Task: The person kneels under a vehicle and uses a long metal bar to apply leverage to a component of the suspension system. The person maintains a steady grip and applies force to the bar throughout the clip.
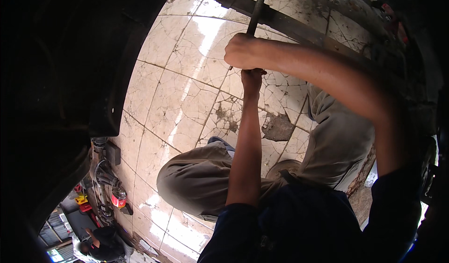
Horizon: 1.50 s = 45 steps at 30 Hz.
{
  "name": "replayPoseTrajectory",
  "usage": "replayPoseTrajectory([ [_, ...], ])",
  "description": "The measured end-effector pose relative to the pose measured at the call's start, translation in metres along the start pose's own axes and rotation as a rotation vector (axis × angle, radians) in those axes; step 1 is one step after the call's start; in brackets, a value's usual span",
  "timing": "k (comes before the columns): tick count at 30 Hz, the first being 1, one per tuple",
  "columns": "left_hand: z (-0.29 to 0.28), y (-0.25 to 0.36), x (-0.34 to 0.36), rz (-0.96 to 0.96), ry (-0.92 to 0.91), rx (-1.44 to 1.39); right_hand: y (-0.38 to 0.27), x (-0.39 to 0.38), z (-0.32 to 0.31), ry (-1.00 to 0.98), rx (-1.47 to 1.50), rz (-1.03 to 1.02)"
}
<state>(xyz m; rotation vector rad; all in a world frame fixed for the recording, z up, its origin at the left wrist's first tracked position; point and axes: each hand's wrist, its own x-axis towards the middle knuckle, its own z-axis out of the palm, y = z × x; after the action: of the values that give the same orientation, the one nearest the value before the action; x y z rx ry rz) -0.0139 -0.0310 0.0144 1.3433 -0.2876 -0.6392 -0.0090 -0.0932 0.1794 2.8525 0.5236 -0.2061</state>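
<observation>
A dark metal rod point(257, 12) comes down from a dark block at the top of the head view. My right hand point(242, 51) is wrapped round its lower part, with the forearm crossing in from the right. Directly beneath, my left hand point(251, 78) is closed in a fist in line with the rod. The rod's lower end is hidden by the fingers. Behind the rod a long, dark beam point(280, 18) runs slantwise just above the floor.
I sit on cracked floor tiles point(180, 94) with my knees bent to both sides. A broken tile patch point(278, 126) lies between my legs. Dark bodywork fills the left. Mechanical parts point(105, 178) and a red-labelled container point(119, 199) stand lower left, near another person point(100, 244).
</observation>
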Motion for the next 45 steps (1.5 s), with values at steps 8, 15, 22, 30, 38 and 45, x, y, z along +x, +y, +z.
replayPoseTrajectory([
  [8,0.001,0.018,-0.014,0.068,0.080,0.008,-0.003,0.006,0.002,-0.044,-0.129,-0.001],
  [15,-0.004,0.011,-0.007,0.020,-0.044,0.152,-0.010,0.005,0.004,-0.042,-0.150,-0.028],
  [22,-0.025,-0.001,0.000,-0.037,-0.008,0.101,-0.011,0.017,0.001,-0.014,0.028,-0.041],
  [30,0.010,0.011,0.001,-0.062,-0.039,-0.007,0.002,0.000,-0.006,-0.063,-0.006,0.039],
  [38,0.007,0.009,-0.005,-0.001,-0.007,-0.060,0.006,-0.002,-0.005,-0.036,0.117,0.033],
  [45,0.003,0.007,-0.003,-0.003,-0.019,-0.030,0.007,0.002,0.011,0.084,0.092,-0.098],
])
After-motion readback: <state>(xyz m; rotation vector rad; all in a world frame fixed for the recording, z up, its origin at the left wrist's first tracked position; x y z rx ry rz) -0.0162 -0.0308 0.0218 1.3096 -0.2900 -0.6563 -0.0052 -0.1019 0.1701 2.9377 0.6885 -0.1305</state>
